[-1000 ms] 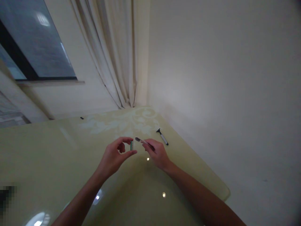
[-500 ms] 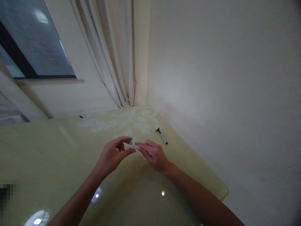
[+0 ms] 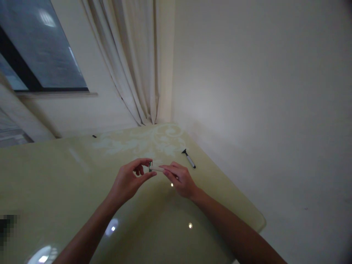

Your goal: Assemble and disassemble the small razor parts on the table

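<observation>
My left hand [image 3: 131, 176] pinches a small dark piece with green and pale edges [image 3: 150, 167], which looks like a razor head, between thumb and index finger. Its other fingers are curled in behind. My right hand [image 3: 180, 179] grips a slim white handle [image 3: 157, 168] between thumb and fingers, pointing left. The left end of this handle meets the dark piece; whether they are joined cannot be made out. A razor [image 3: 189, 159] with a grey handle and a black head lies on the table just beyond my right hand.
The glossy yellow-green table [image 3: 68, 190] meets the wall on the right. A small black object [image 3: 94, 136] rests near its far edge. Behind hang pale curtains [image 3: 134, 66] beside a window [image 3: 46, 47]. A blurred dark patch [image 3: 5, 227] shows at the lower left.
The dark piece has turned and dropped from above the white handle to its left end. The handle has tilted slightly and shows more. Both hands have shifted only a little.
</observation>
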`<state>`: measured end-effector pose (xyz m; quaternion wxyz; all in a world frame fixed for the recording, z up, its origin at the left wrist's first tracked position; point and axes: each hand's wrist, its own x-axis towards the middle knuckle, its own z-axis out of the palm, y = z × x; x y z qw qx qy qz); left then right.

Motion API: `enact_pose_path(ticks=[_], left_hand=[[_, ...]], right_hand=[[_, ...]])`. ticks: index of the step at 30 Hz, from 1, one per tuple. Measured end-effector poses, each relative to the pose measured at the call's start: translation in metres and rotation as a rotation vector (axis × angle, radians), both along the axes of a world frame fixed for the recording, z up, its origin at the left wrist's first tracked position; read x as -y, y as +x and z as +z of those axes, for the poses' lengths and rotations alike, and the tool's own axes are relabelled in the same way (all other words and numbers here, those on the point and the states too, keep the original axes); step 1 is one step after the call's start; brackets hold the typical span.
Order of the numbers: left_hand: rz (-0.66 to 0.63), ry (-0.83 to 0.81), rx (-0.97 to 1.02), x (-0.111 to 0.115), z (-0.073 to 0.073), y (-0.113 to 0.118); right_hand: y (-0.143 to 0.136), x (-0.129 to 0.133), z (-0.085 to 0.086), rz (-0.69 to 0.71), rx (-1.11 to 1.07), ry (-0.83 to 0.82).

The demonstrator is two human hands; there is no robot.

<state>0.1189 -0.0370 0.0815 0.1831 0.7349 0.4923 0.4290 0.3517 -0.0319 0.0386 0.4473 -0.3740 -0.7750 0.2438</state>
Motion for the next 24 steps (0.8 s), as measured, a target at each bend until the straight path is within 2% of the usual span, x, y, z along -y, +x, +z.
enact_pose_path(ticks=[4,8,12,16,20,24], left_hand=[[-0.011,0.007,-0.013,0.001,0.0001,0.0017],[-0.017,-0.006,-0.008,0.0025,0.0009,0.0032],[-0.013,-0.011,-0.004,0.0036,0.0025,0.0029],[-0.018,-0.014,0.008,0.004,0.0043,0.0026],[-0.021,-0.013,-0.006,0.0033,0.003,0.0021],[-0.033,-0.027,-0.013,0.002,-0.0004,0.0011]], right_hand=[[-0.0007,0.0008,0.0006,-0.055,-0.023,-0.005],[0.0,0.0,0.0015,0.012,-0.007,-0.03],[0.0012,0.0,0.0033,-0.054,-0.046,-0.032],[0.0018,0.0005,0.0038,0.073,-0.026,-0.045],[0.0033,-0.0018,0.0031,-0.047,-0.028,-0.044],[0.0041,-0.0026,0.0036,0.067,-0.012,-0.075]])
